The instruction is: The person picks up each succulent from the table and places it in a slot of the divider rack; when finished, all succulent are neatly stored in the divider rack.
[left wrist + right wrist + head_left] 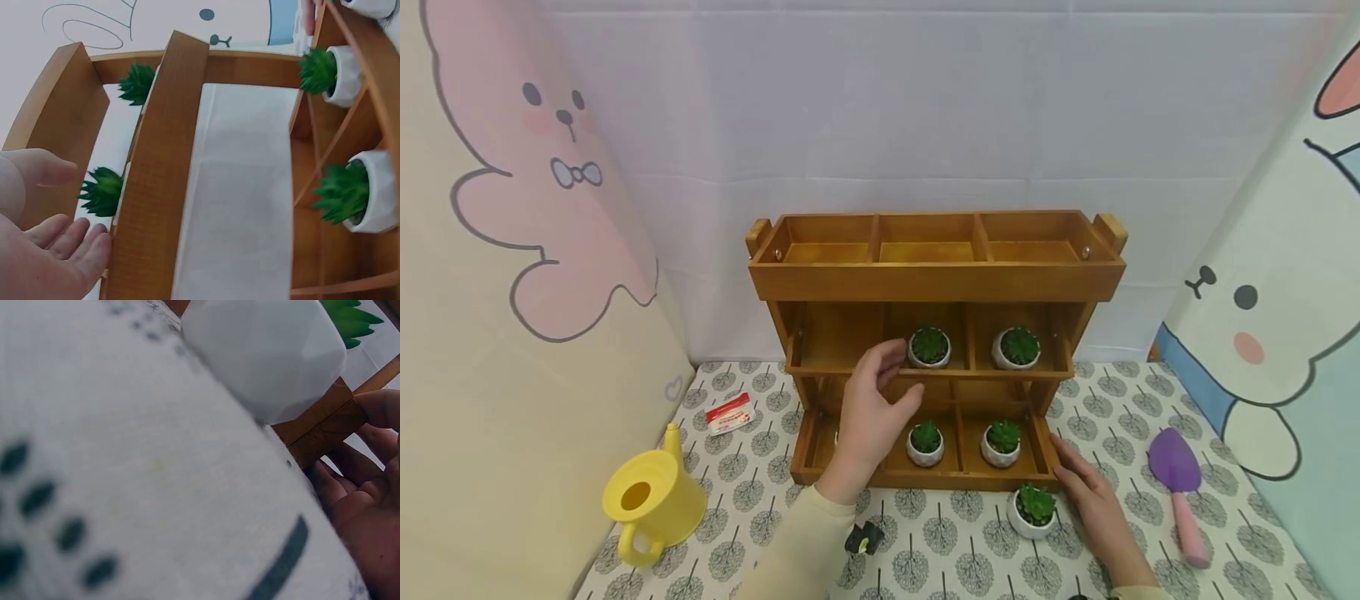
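Observation:
A three-tier wooden shelf (936, 283) stands in the middle of the cloth-covered surface. My left hand (868, 408) is before its middle tier, thumb apart from the loosely bent fingers, holding nothing. Just beside its fingertips sits a potted succulent (929, 346); another succulent (1018, 347) is in the right compartment. Below, two more succulents (926, 442) show, and my left hand partly hides a white pot at lower left. My right hand (1097, 512) grips the bottom tray's right front corner, thumb against the wood (328, 422). Near it, a succulent in a white pot (1032, 510) stands on the cloth.
To the left are a yellow watering can (658, 496) and a small red-and-white packet (730, 415). A purple trowel with a pink handle (1180, 492) lies at right. A small dark object (864, 538) is by my left sleeve. Printed curtains enclose the sides.

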The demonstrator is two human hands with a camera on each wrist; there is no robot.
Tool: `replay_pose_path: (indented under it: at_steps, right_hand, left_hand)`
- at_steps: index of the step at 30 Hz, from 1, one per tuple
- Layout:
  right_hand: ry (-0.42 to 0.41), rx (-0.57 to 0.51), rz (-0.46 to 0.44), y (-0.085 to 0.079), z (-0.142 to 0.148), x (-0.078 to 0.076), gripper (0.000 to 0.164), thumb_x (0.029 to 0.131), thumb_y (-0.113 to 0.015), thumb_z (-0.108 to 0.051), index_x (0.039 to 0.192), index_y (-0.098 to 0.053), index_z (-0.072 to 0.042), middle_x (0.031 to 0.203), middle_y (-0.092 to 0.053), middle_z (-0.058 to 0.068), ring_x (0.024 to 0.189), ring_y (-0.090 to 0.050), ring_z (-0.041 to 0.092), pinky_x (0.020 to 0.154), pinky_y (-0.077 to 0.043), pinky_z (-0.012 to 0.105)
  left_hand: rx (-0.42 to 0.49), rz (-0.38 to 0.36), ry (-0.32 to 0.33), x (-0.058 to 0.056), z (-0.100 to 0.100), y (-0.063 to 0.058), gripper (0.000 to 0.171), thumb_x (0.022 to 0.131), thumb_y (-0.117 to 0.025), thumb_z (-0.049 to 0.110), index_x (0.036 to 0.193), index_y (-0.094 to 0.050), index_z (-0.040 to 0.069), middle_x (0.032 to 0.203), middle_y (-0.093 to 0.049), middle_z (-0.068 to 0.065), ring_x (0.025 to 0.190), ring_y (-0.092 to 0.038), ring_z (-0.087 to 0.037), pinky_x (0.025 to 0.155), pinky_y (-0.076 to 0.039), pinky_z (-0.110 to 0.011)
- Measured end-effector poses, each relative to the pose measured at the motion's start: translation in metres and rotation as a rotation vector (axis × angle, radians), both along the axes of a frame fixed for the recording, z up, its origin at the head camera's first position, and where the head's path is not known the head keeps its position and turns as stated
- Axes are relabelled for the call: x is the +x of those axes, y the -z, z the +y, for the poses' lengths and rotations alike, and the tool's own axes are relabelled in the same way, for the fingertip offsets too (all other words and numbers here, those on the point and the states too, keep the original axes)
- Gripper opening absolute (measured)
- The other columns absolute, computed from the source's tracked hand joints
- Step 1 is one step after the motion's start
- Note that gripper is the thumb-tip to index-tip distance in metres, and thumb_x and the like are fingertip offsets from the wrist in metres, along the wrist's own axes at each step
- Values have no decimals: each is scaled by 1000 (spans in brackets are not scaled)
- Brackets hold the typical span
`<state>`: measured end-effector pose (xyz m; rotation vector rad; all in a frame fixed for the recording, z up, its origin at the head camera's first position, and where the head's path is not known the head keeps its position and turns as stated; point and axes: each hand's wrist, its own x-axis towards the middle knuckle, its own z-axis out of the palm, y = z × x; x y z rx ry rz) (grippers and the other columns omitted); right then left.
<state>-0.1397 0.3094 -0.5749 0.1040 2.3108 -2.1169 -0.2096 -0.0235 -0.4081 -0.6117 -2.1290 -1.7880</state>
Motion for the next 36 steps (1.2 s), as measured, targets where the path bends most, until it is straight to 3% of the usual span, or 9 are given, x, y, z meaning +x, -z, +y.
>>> replay_pose_path:
  at_steps: [6,12,21,29,36]
  right_hand:
    - [-4,15,1,1,-2,-3,59,112,-50,-30,166,-30,-13,171,-20,15,156,-18,31,103,-35,8]
    - [-12,25,6,1,-3,-4,59,112,-50,-30,166,-31,-14,171,-20,14,156,-19,29,103,-35,7]
    - [-6,32,10,-1,-4,-3,58,113,-50,-29,165,-31,-13,171,-21,15,155,-19,33,103,-35,8]
    - [-5,18,20,1,-3,0,58,113,-49,-28,165,-31,-11,170,-20,18,150,-30,13,103,-36,9]
    - [1,8,19,1,-2,1,59,113,-50,-27,165,-30,-10,171,-19,19,151,-28,15,103,-36,9]
  left_hand:
    - [39,-7,-24,15,-2,19,51,91,-79,1,138,-61,6,136,-63,-8,126,-59,-22,106,-50,-43]
    - [36,-44,-32,28,0,38,48,92,-79,3,136,-63,13,134,-63,2,125,-59,-25,104,-50,-45]
    - [29,-177,36,44,15,64,45,91,-78,1,132,-65,13,129,-65,2,123,-60,-27,104,-50,-46]
    - [-22,-257,97,56,32,92,42,91,-79,4,130,-65,14,125,-66,2,118,-62,-28,102,-52,-44]
    - [-70,-340,164,67,47,113,39,92,-79,8,129,-67,15,125,-68,5,117,-64,-26,103,-51,-38]
